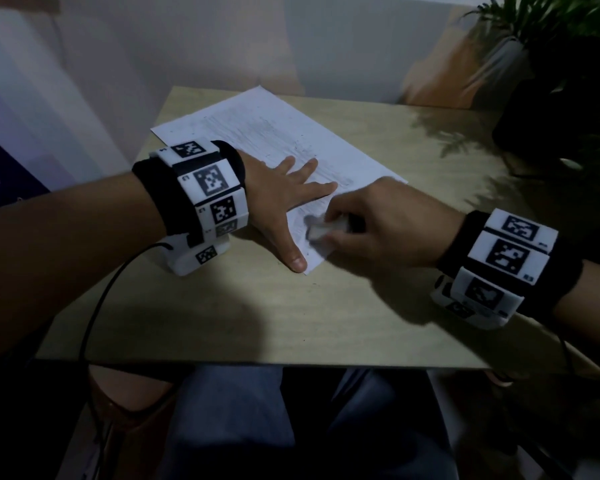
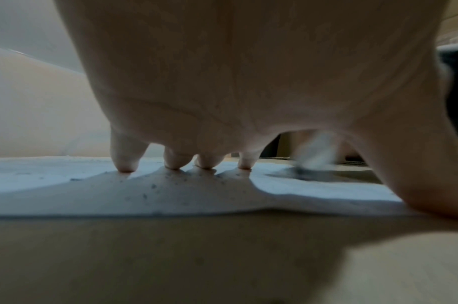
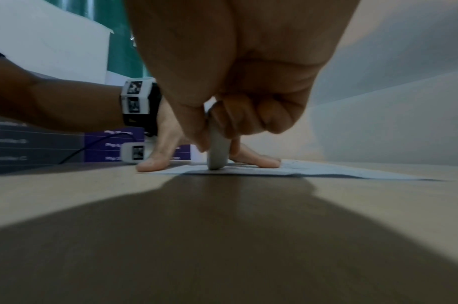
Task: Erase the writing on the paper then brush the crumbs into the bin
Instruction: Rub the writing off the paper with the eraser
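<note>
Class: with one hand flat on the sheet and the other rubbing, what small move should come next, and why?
Probably another short rub near the corner: the right hand pinches the eraser against the paper, faint writing remains, and the left hand holds the sheet flat.

My right hand (image 3: 238, 86) pinches the eraser (image 3: 217, 152) upright, its lower end on the paper (image 3: 326, 170) near the sheet's near edge. Behind it, my left hand (image 3: 171, 144) presses the sheet onto the table (image 3: 92, 205).
</note>
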`<state>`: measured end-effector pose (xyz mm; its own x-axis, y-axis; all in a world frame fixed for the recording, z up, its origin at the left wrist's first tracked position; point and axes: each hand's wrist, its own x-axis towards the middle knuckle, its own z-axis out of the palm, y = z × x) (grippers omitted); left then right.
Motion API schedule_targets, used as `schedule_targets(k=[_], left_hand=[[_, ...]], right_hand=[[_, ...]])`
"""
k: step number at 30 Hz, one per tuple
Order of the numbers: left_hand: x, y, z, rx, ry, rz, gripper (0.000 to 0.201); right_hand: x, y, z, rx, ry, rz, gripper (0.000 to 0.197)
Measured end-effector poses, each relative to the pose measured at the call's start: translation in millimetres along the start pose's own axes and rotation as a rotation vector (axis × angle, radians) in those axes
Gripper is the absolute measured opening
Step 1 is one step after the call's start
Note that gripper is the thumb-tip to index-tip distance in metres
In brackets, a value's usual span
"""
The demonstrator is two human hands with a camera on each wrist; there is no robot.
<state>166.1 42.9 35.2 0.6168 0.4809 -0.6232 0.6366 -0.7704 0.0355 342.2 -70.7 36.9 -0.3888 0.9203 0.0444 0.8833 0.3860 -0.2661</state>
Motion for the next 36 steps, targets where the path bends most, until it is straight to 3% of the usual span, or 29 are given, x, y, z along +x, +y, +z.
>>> schedule_targets(k=[3, 6, 8, 11, 13, 16, 18, 21, 23, 28, 32, 34, 36], left_hand=[[0, -1, 1, 0.001, 0.001, -0.009, 0.145], [1, -1, 0, -0.008, 0.0, 0.0, 0.148], [1, -1, 0, -0.009, -0.002, 0.003, 0.149], [1, -1, 1, -0.005, -0.002, -0.006, 0.147], [1, -1, 1, 0.006, 0.003, -0.009, 0.145], [2, -1, 1, 0.003, 0.011, 0.002, 0.145], [3, -2, 1, -0.002, 0.014, 0.008, 0.145], [2, -2, 1, 0.002, 0.005, -0.004, 0.145], [1, -1, 1, 0.007, 0.004, -0.007, 0.144], [2, -1, 1, 0.006, 0.009, 0.006, 0.148], [1, 0, 2, -0.007, 0.011, -0.004, 0.146], [1, 1, 1, -0.009, 0.012, -0.002, 0.146], [0, 0, 0, -0.005, 0.009, 0.001, 0.148]], right_hand=[[-3, -3, -1, 0.098, -0.112, -0.015, 0.041], [2, 3, -3, -0.055, -0.011, 0.092, 0.034], [1, 1, -1, -0.103, 0.047, 0.077, 0.032], [-6, -6, -1, -0.008, -0.057, -0.036, 0.038], [-5, -5, -2, 0.019, -0.105, -0.013, 0.043], [-1, 2, -3, -0.099, 0.03, 0.11, 0.041], [-1, 2, -2, -0.132, 0.095, 0.098, 0.038], [-8, -4, -2, -0.04, -0.052, -0.026, 0.033], [-8, -1, -4, 0.014, -0.122, -0.006, 0.03], [-1, 6, 0, -0.162, 0.093, 0.128, 0.036], [-7, -12, 2, -0.071, -0.072, -0.026, 0.034], [-3, -7, 0, -0.06, -0.1, 0.018, 0.031], [3, 2, -1, -0.134, -0.015, 0.12, 0.035]])
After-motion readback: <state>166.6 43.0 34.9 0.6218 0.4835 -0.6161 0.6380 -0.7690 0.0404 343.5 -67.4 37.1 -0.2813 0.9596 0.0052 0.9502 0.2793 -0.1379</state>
